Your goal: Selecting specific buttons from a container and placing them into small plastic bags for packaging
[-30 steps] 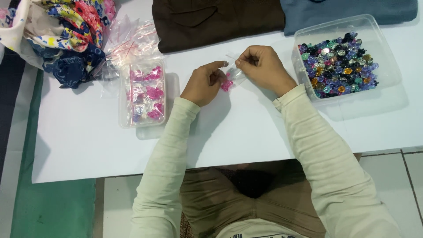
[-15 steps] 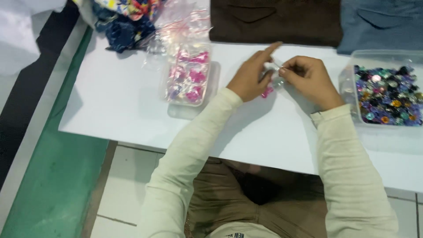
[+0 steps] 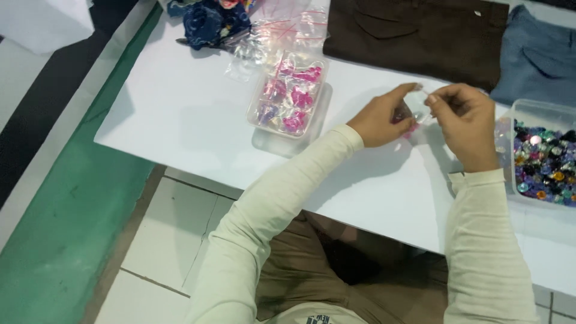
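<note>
Both grips pinch one small clear bag: your left hand pins the end with the pink piece, your right hand nips the top, so it runs left to right above the counter. Since a moment ago, only the view has swung; the grips are unchanged.

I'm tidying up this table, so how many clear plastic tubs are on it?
2. One tub with pink pieces sits left of the hands; the other tub, full of mixed-colour gems, sits at the right edge, partly cut off.
</note>
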